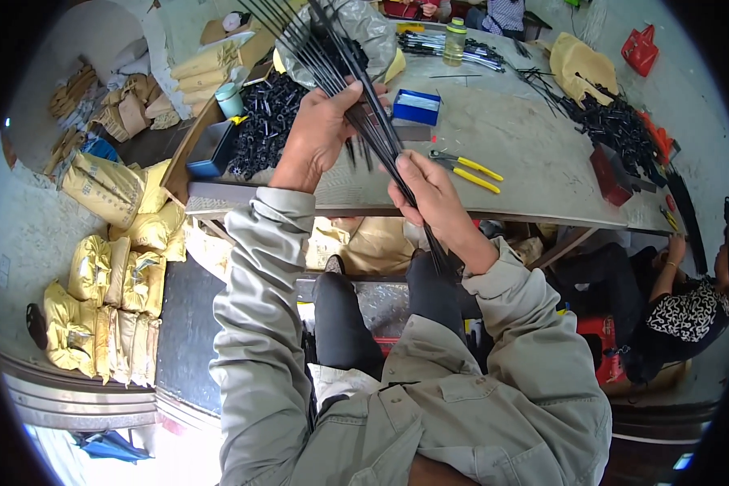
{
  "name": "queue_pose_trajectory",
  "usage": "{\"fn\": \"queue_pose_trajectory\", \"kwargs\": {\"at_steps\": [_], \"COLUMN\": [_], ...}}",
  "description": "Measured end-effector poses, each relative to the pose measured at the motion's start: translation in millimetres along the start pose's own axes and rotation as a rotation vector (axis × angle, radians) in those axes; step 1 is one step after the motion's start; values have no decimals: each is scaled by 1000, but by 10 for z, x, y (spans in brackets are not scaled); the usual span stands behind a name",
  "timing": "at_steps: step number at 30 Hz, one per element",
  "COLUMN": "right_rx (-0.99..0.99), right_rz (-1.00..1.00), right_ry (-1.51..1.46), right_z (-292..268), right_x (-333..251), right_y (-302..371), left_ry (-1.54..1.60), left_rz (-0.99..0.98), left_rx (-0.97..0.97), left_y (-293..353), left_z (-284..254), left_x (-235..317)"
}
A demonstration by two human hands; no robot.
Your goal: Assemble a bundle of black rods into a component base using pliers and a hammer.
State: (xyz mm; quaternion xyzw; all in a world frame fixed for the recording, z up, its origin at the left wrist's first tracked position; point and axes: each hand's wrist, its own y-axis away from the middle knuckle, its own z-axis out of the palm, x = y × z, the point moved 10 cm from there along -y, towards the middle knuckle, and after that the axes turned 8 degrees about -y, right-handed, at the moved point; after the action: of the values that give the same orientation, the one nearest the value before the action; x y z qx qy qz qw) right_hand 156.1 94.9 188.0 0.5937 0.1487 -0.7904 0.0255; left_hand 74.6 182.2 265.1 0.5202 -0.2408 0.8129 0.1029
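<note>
2 grey sleeves (263, 324) lead to left fingers (344, 99) and right fingers (413, 172) holding many black rods (387, 130).

- I take this for a small hand-assembly workshop, with people sitting around one long worktable (535, 174).
- Loose black parts (269, 117) lie heaped at its left, and a second dark pile (611, 134) at its right: bulk stock, more than a home would keep.
- Yellow-handled pliers (478, 167) rest on the bare top near a blue box (415, 115).
- A bundle of thin black rods (389, 142) is held over the near edge; more rods (462, 53) lie at the far side.
- Stuffed yellow sacks (125, 279) stand stacked on the left, storeroom fashion.
- A co-worker (680, 320) sits at the right; another person (506, 18) shows across the table.
</note>
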Motion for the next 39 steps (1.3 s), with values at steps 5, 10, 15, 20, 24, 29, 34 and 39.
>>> {"fn": "queue_pose_trajectory", "kwargs": {"at_steps": [5,10,15,20,24,29,34,39], "right_rx": [-20,-6,71,21,3,94,289,398], "right_rz": [-30,-44,-145,-230,-109,-134,-187,-220], "right_ry": [149,73,131,408,159,121,186,568], "right_z": [84,138,-10,-65,-23,-173,-682,-1857], "right_x": [-48,-100,-143,-225,-158,-151,-528,-1240], "right_y": [16,-14,-88,-119,-140,-210,-356,-1093], "left_ry": [-138,-79,-21,21,138,177,241,226], "left_rz": [-66,-30,-52,-44,-28,-45,-86,-115], "left_rx": [20,17,20,36,27,14,-131,-192], "left_y": [113,89,89,89,36,43,119,164], "left_z": [-94,-69,-28,-13,24,77,146,274], "left_x": [0,-67,-172,-161,-203,-273,-233,-205]}}
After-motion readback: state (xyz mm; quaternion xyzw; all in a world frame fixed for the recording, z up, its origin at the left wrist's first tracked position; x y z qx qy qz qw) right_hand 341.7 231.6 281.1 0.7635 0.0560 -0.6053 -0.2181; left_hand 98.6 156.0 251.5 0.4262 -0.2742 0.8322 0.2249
